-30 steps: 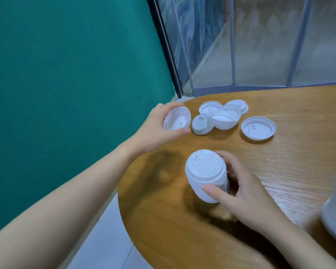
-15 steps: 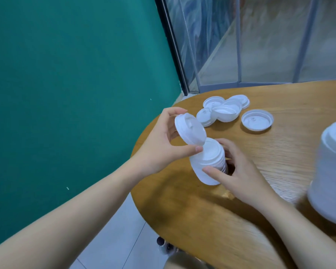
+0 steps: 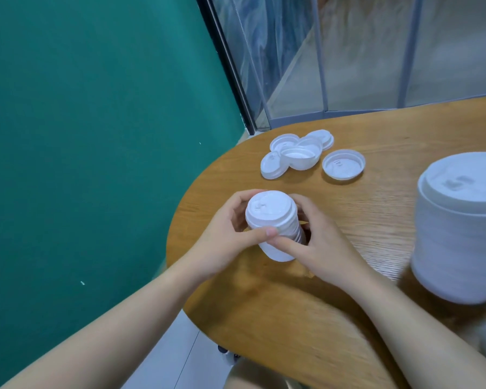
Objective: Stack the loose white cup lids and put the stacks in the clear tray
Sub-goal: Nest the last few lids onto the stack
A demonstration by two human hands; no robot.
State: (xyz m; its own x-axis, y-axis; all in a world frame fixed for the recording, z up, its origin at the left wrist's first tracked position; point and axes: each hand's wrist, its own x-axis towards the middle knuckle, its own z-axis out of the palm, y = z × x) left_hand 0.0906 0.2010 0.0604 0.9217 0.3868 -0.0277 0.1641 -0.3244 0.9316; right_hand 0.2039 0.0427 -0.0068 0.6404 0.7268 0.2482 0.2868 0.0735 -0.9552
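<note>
Wood table [image 3: 348, 318] — both hands clasp upright stack [image 3: 272, 226]: left hand [image 3: 225, 242], right hand [image 3: 317, 248]. Loose lids [image 3: 298, 155] lie beyond, nearer the left.

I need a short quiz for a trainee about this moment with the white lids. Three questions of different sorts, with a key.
1. True or false: both hands grip the small lid stack.
2. Where do the loose lids lie? A) on the wooden table B) on the floor
3. Fill in: the single lid beside the cluster lies with its open side ____.

Key: 1 true: left hand, right hand. 2 A. 3 up.
</note>
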